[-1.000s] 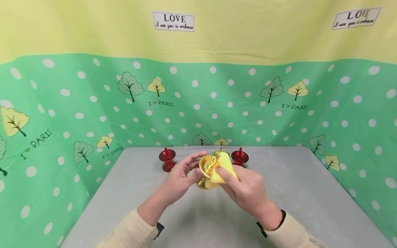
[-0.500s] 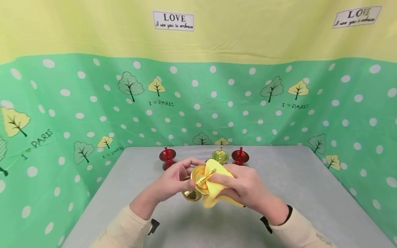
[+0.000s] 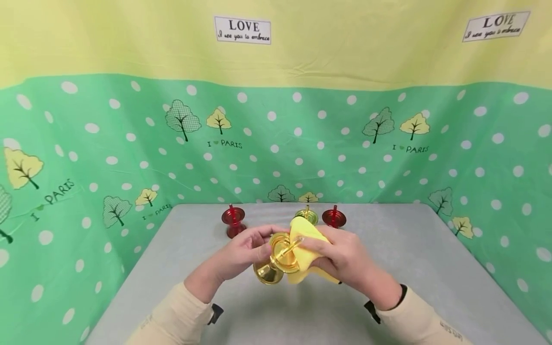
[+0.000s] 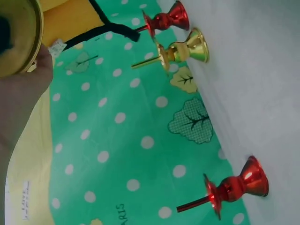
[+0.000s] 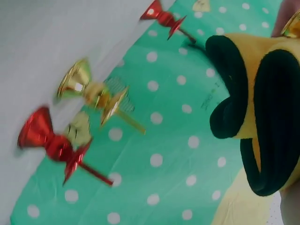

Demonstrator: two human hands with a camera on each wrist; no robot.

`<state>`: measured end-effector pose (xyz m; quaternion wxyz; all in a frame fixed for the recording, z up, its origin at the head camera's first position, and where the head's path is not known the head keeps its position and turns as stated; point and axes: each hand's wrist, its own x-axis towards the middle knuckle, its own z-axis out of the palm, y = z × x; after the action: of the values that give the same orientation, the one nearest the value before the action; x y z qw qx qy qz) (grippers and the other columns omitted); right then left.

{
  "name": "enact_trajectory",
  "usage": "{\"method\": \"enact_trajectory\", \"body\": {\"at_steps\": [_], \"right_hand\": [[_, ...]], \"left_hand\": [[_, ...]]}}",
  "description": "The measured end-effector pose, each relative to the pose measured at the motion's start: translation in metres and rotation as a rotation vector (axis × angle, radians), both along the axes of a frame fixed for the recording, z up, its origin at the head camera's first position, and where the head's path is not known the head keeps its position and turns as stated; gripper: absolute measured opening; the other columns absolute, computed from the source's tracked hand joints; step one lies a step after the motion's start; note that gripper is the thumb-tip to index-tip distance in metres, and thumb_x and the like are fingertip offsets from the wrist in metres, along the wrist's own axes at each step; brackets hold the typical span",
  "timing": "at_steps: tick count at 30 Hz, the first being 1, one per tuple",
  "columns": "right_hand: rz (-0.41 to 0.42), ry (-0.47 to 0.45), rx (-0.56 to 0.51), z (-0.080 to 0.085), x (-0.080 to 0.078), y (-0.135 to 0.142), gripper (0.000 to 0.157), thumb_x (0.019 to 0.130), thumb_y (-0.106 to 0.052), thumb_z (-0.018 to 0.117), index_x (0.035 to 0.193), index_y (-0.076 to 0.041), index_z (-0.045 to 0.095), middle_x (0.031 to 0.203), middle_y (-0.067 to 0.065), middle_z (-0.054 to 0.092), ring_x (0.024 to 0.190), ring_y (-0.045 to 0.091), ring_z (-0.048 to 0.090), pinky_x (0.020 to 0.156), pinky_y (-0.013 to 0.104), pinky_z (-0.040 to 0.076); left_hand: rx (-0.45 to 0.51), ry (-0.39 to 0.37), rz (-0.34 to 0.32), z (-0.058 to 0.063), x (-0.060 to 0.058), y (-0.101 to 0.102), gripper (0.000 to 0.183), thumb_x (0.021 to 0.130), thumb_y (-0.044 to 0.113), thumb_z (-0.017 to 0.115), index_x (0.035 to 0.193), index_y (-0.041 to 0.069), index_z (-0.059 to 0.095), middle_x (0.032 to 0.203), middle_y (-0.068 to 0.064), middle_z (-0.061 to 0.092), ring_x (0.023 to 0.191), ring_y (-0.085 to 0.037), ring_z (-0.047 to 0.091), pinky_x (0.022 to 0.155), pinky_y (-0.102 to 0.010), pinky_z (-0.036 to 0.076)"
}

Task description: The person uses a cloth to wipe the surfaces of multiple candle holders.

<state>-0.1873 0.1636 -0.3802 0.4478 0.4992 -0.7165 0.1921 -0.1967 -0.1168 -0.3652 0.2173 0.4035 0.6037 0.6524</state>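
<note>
My left hand point(image 3: 241, 251) grips a gold candlestick point(image 3: 268, 273) above the table, tilted so its dish and spike lean toward the right hand. In the left wrist view the candlestick's round base point(image 4: 35, 42) shows at the upper left edge. A yellow cloth point(image 3: 309, 249) is pinched in my right hand point(image 3: 347, 254), pressed against the right side of the dish, with the thumb by the spike. Black trim edges the cloth point(image 5: 255, 84) in the right wrist view. Some fingers of both hands are hidden behind the candlestick and cloth.
Toward the back of the grey table point(image 3: 172, 268) stand a red candlestick point(image 3: 233, 218) on the left, another gold candlestick point(image 4: 187, 49) near the middle, and a second red candlestick point(image 3: 334, 216) on the right. A green and yellow patterned curtain point(image 3: 276, 143) hangs behind and at the sides.
The held candlestick has come lower, and its base has swung left. The cloth has moved down with it, and slid slightly up and right since half a second ago.
</note>
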Motion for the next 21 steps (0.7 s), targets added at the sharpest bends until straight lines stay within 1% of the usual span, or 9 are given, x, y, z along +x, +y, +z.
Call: {"method": "enact_trajectory", "body": {"at_steps": [2, 5, 7, 9, 12, 14, 17, 19, 21], "right_hand": [[-0.011, 0.011, -0.011, -0.003, 0.002, -0.002, 0.036, 0.109, -0.047, 0.057, 0.124, -0.020, 0.074, 0.102, 0.008, 0.074, 0.085, 0.021, 0.075, 0.071, 0.036, 0.065], [-0.080, 0.009, -0.041, -0.008, 0.006, -0.006, 0.035, 0.110, -0.046, 0.058, 0.126, -0.020, 0.075, 0.096, 0.007, 0.073, 0.078, 0.018, 0.072, 0.064, 0.033, 0.063], [-0.152, -0.011, -0.066, -0.010, 0.009, -0.009, 0.036, 0.110, -0.048, 0.057, 0.126, -0.021, 0.075, 0.094, 0.006, 0.074, 0.073, 0.017, 0.071, 0.060, 0.032, 0.061], [-0.187, -0.071, -0.068, -0.010, 0.012, -0.011, 0.040, 0.108, -0.052, 0.057, 0.127, -0.022, 0.075, 0.095, 0.005, 0.073, 0.070, 0.015, 0.068, 0.059, 0.030, 0.060], [-0.134, -0.232, -0.051, -0.009, 0.016, -0.011, 0.042, 0.106, -0.052, 0.060, 0.132, -0.021, 0.072, 0.106, 0.004, 0.075, 0.078, 0.012, 0.068, 0.066, 0.025, 0.059], [-0.041, -0.394, -0.066, -0.007, 0.019, -0.010, 0.040, 0.105, -0.043, 0.068, 0.136, -0.017, 0.068, 0.107, 0.003, 0.073, 0.079, 0.008, 0.065, 0.067, 0.020, 0.056], [0.077, -0.600, -0.136, -0.003, 0.020, -0.009, 0.042, 0.101, -0.019, 0.076, 0.140, -0.013, 0.062, 0.108, 0.005, 0.073, 0.078, 0.003, 0.063, 0.065, 0.017, 0.055], [0.146, -0.693, -0.192, 0.001, 0.020, -0.007, 0.045, 0.096, -0.007, 0.078, 0.139, -0.011, 0.063, 0.108, 0.008, 0.074, 0.074, 0.001, 0.063, 0.060, 0.018, 0.056], [0.178, -0.721, -0.217, 0.004, 0.018, -0.006, 0.046, 0.093, -0.002, 0.080, 0.137, -0.011, 0.067, 0.111, 0.011, 0.076, 0.073, 0.002, 0.064, 0.058, 0.020, 0.057]], "left_hand": [[-0.026, 0.005, 0.041, -0.001, 0.000, 0.002, 0.069, 0.110, 0.045, 0.057, 0.153, -0.008, 0.047, 0.129, 0.003, 0.075, 0.113, -0.007, 0.074, 0.099, -0.027, 0.061], [-0.061, 0.043, 0.224, 0.000, 0.002, 0.008, 0.069, 0.108, 0.053, 0.053, 0.152, 0.000, 0.055, 0.139, -0.006, 0.072, 0.115, -0.007, 0.073, 0.098, -0.027, 0.061], [-0.082, 0.076, 0.318, 0.000, 0.004, 0.011, 0.070, 0.105, 0.055, 0.056, 0.154, 0.005, 0.055, 0.141, -0.015, 0.069, 0.115, -0.010, 0.072, 0.096, -0.027, 0.062], [-0.105, 0.103, 0.374, 0.000, 0.005, 0.012, 0.073, 0.100, 0.057, 0.065, 0.155, 0.010, 0.054, 0.141, -0.018, 0.067, 0.112, -0.014, 0.073, 0.092, -0.028, 0.064], [-0.118, 0.119, 0.364, -0.002, 0.006, 0.010, 0.081, 0.094, 0.055, 0.076, 0.158, 0.012, 0.050, 0.135, -0.018, 0.069, 0.106, -0.019, 0.072, 0.085, -0.029, 0.065], [-0.097, 0.086, 0.341, -0.003, 0.007, 0.009, 0.082, 0.092, 0.050, 0.082, 0.157, 0.011, 0.050, 0.135, -0.018, 0.070, 0.104, -0.019, 0.072, 0.082, -0.030, 0.066], [-0.051, 0.053, 0.301, -0.003, 0.008, 0.008, 0.080, 0.091, 0.041, 0.085, 0.155, 0.011, 0.048, 0.137, -0.019, 0.070, 0.109, -0.017, 0.073, 0.087, -0.030, 0.066], [-0.025, 0.069, 0.270, -0.003, 0.009, 0.009, 0.078, 0.091, 0.036, 0.086, 0.153, 0.009, 0.048, 0.138, -0.020, 0.070, 0.112, -0.015, 0.072, 0.090, -0.029, 0.065], [-0.014, 0.100, 0.223, -0.002, 0.010, 0.011, 0.075, 0.091, 0.034, 0.086, 0.150, 0.006, 0.051, 0.136, -0.020, 0.070, 0.113, -0.014, 0.072, 0.094, -0.028, 0.063]]}}
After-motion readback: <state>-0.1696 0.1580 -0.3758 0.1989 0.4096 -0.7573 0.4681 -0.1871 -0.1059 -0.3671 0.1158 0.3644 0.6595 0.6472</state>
